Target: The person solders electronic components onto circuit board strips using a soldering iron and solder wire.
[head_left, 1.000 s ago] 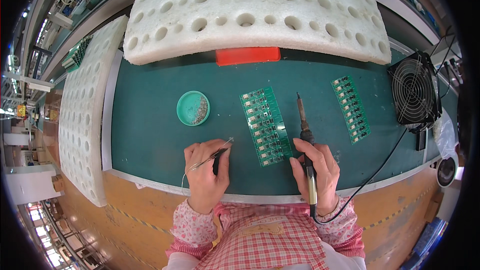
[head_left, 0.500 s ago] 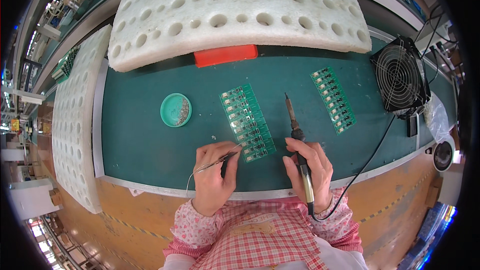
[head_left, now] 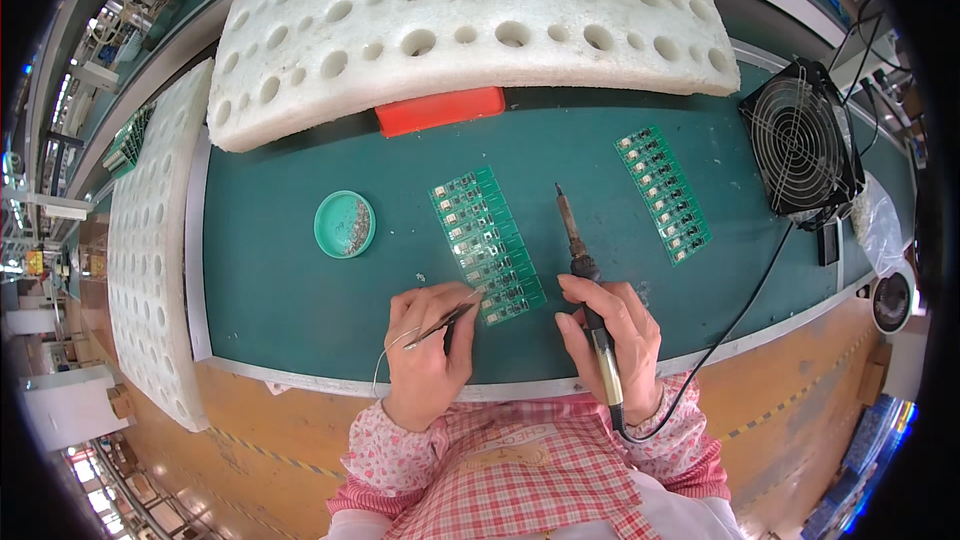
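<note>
On the head view, my feed shows the left hand (head_left: 428, 355) at the near edge, its fingers pinched around a slim dark tweezer-like tool (head_left: 440, 326) and a thin silvery wire (head_left: 379, 368). The tool's tip reaches the near left edge of a green rectangular circuit board (head_left: 488, 246) studded with small pale and black components; I can't tell whether it touches. This board lies flat on the dark green tabletop (head_left: 290, 315), between the two hands and beyond them.

The right hand (head_left: 615, 340) grips a black-and-gold soldering iron (head_left: 588, 275) like a pen, its bare tip pointing far, well apart from the board.

To the right I see a second green circuit board (head_left: 662, 195), then a black square fan with a wire grille (head_left: 800, 145). To the left sits a round turquoise plastic dish (head_left: 331, 227) holding small silvery bits. At the far side, a red plastic tray (head_left: 440, 113) shows below a white foam block with round holes (head_left: 470, 10).
</note>
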Available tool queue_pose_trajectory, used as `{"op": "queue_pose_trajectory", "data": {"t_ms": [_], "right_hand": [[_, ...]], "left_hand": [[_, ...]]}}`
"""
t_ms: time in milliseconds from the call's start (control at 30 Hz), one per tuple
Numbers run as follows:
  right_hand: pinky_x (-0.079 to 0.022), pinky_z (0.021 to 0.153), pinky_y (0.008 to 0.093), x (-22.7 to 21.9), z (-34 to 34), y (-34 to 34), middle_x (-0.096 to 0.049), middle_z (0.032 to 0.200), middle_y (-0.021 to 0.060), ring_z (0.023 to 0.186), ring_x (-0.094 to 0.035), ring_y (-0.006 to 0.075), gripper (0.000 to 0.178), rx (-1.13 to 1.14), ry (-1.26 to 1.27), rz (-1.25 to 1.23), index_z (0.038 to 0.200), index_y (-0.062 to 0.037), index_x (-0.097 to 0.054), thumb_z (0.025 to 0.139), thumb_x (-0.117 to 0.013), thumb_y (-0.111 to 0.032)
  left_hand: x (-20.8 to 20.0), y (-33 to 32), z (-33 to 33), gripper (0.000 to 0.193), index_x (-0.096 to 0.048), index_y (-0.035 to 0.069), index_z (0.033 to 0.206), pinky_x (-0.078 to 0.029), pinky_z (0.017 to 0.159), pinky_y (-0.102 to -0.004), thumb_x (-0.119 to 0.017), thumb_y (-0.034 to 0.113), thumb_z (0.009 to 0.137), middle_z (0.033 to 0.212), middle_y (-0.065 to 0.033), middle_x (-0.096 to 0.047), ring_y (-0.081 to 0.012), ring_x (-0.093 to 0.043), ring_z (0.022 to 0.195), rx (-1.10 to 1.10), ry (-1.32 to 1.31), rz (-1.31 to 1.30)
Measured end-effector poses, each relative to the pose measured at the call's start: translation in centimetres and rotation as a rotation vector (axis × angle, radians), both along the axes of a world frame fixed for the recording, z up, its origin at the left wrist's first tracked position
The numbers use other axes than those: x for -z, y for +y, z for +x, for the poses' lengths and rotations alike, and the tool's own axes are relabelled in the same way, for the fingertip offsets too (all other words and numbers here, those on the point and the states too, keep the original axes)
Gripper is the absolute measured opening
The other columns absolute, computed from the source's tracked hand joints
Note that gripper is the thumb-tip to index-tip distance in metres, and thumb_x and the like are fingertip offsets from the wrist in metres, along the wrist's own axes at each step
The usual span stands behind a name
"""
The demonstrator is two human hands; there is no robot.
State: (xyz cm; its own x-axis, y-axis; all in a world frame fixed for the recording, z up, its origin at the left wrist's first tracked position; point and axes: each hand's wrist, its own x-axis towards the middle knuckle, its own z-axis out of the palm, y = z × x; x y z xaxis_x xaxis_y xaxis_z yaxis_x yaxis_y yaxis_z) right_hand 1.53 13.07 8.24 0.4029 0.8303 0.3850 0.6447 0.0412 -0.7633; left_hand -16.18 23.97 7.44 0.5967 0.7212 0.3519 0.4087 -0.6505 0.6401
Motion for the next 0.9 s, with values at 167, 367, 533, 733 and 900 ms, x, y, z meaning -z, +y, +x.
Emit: {"op": "queue_pose_trajectory", "data": {"t_ms": [167, 367, 533, 733, 900], "right_hand": [[-0.052, 0.059, 0.032, -0.1, 0.0, 0.0, -0.062, 0.085, 0.0095, 0.066, -0.062, 0.0206, 0.046, -0.005, 0.0, -0.01, 0.121, -0.0063, -0.066, 0.077, -0.078, 0.002], [-0.051, 0.057, 0.0321, -0.1, 0.0, 0.0, -0.061, 0.084, 0.009, 0.065, -0.061, 0.0203, 0.046, -0.012, -0.007, 0.008, 0.121, -0.0065, -0.066, 0.077, -0.079, 0.002], [-0.052, 0.055, 0.0302, -0.1, 0.3, -0.3, -0.067, 0.077, 0.0078, 0.061, -0.064, 0.0188, 0.033, -0.031, -0.058, 0.138, 0.111, 0.0008, -0.066, 0.079, -0.075, 0.004], [-0.051, 0.044, 0.0274, 0.6, -0.2, -1.9, -0.066, 0.063, 0.0094, 0.05, -0.067, 0.0158, 0.012, -0.121, 0.414, 0.32, 0.098, 0.0041, -0.061, 0.092, -0.065, -0.006], [-0.052, 0.044, 0.0267, 1.0, -0.1, -1.7, -0.065, 0.062, 0.011, 0.054, -0.07, 0.0178, 0.013, -0.174, 0.477, 0.351, 0.099, 0.0051, -0.058, 0.095, -0.061, -0.007]], "left_hand": [[-0.2, 0.0, 0.1, 0.021, -0.067, 0.004, 0.105, -0.047, 0.081, -0.0366, -0.069, -0.003, 0.085, 0.101, -0.01, -0.07, -0.0279, -0.064, 0.089, 0.0, 0.003, -0.01], [-0.3, -0.1, 0.1, 0.02, -0.068, 0.004, 0.104, -0.048, 0.082, -0.0376, -0.069, -0.003, 0.085, 0.101, -0.0106, -0.07, -0.0284, -0.064, 0.089, -0.004, 0.011, -0.015], [-0.1, -0.1, 0.0, 0.021, -0.068, 0.005, 0.104, -0.048, 0.082, -0.0372, -0.07, -0.003, 0.085, 0.101, -0.0098, -0.071, -0.0288, -0.064, 0.089, -0.008, 0.008, -0.023], [0.0, -0.2, 0.2, 0.023, -0.067, 0.007, 0.105, -0.049, 0.081, -0.0366, -0.07, -0.003, 0.085, 0.101, -0.0093, -0.071, -0.0283, -0.063, 0.09, -0.031, -0.008, -0.045], [0.0, -0.2, 0.2, 0.025, -0.068, 0.006, 0.105, -0.049, 0.081, -0.0363, -0.071, -0.005, 0.083, 0.102, -0.0094, -0.071, -0.0282, -0.063, 0.091, -0.035, -0.011, -0.05]]}}
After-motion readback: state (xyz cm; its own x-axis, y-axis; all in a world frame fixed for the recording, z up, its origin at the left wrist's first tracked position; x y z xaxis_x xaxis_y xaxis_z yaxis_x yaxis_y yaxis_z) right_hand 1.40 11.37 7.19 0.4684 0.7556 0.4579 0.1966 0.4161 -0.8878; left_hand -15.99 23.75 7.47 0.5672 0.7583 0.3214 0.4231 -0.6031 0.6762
